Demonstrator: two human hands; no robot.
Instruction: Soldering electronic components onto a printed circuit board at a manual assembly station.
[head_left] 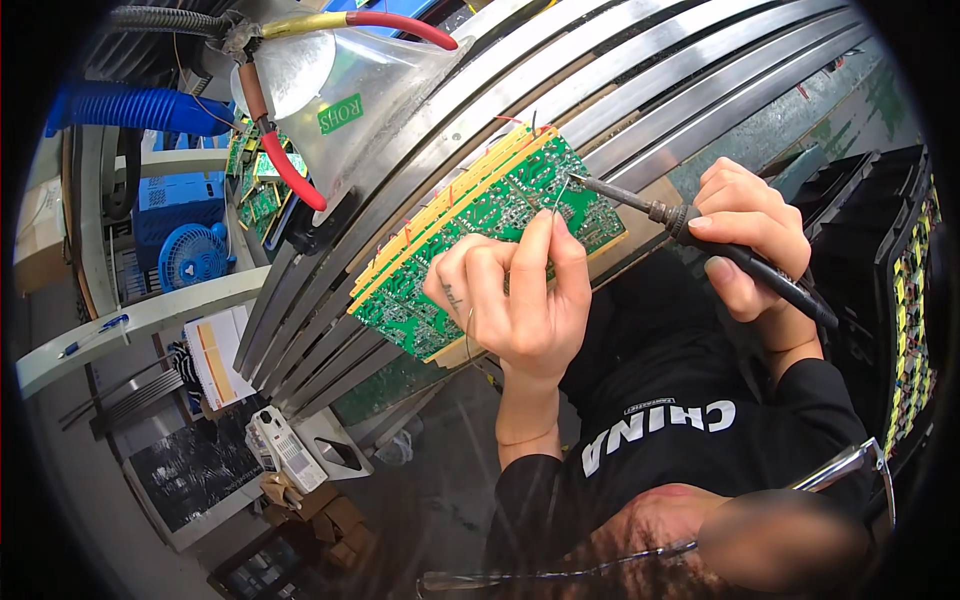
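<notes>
- The left hand (515, 300) is above the green circuit board (400, 312); its thumb and forefinger are pinched together on a thin wire (562, 193).
- The right hand (750, 235) has its fingers wrapped around the handle of a soldering iron (735, 258), whose tip is at the board, near the wire's end.
- The board lies tilted across the slatted metal surface (690, 112), in front of the person, with yellow strips and short red wires along its far long edge.
- On the right stands a black rack (848, 255); green and yellow pieces (908, 360) line its outer part, too small to tell whether they sit in slots.
- On the left is a blue crate (175, 200), its contents hidden, with a small blue fan (193, 257) in front.
- More green boards (262, 207) lie in a heap beside the crate; what holds them is unclear.
- Cardboard boxes (338, 522) sit low at the lower left, their insides not readable.
</notes>
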